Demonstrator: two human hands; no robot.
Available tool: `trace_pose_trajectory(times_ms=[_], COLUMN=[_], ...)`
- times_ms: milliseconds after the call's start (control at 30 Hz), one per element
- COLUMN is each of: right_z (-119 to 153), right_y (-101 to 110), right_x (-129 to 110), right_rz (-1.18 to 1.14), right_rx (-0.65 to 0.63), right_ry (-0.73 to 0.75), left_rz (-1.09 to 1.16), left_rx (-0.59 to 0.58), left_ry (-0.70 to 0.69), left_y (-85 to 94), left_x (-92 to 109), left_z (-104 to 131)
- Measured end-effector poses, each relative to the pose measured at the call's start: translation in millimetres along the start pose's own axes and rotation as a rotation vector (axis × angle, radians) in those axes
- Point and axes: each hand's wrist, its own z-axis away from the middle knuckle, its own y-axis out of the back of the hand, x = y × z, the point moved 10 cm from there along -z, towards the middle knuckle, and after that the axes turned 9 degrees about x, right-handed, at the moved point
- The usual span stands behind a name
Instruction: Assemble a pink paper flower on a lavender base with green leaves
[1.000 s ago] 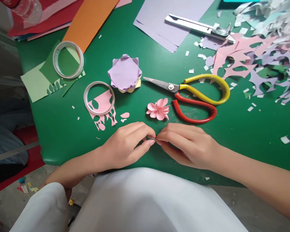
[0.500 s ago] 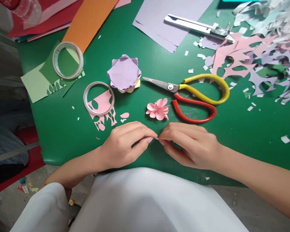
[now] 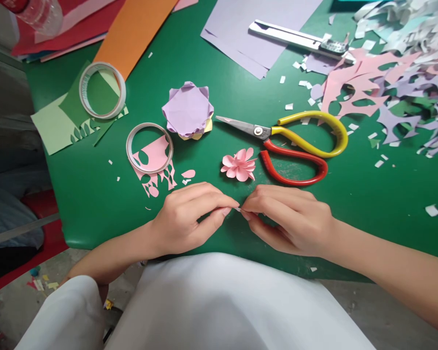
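Near the table's front edge, my left hand (image 3: pixel 195 216) and my right hand (image 3: pixel 292 218) face each other, both closed in a pinch. Between their fingertips shows a tiny white piece (image 3: pixel 237 209), pinched from both sides; most of it is hidden by the fingers. Just beyond the fingertips lies a pink paper flower (image 3: pixel 239 165). Scissors (image 3: pixel 257 131) with one yellow and one red handle lie slightly spread behind my right hand. A purple folded paper shape (image 3: pixel 188 112) with yellow beneath it sits further back.
Tape rolls (image 3: pixel 171 148) (image 3: pixel 122 99) rest on pink and green cut paper at the left. A utility knife (image 3: pixel 288 36) lies on purple sheets (image 3: pixel 237 34). Paper scraps (image 3: pixel 383 87) pile up at the right. Orange paper (image 3: pixel 135 36) and a clear bottle (image 3: pixel 45 17) are at the back left.
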Motion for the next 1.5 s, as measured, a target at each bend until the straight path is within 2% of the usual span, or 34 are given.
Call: trace_pose_trajectory(times_ms=[500, 800, 1500], right_z=[0.5, 1.2, 0.8], right_y=[-0.8, -0.9, -2.1], right_x=[-1.3, -1.1, -2.8], right_rz=[0.011, 0.04, 0.074], right_rx=[-0.006, 0.001, -0.027], right_ry=[0.017, 0.033, 0.062], left_rz=[-0.061, -0.06, -0.061], left_rx=[0.044, -0.013, -0.046], left_ry=[0.026, 0.043, 0.027], left_y=[7.4, 1.6, -1.1], left_x=[-3.6, -7.1, -5.7], left_z=[-2.1, -0.7, -1.2])
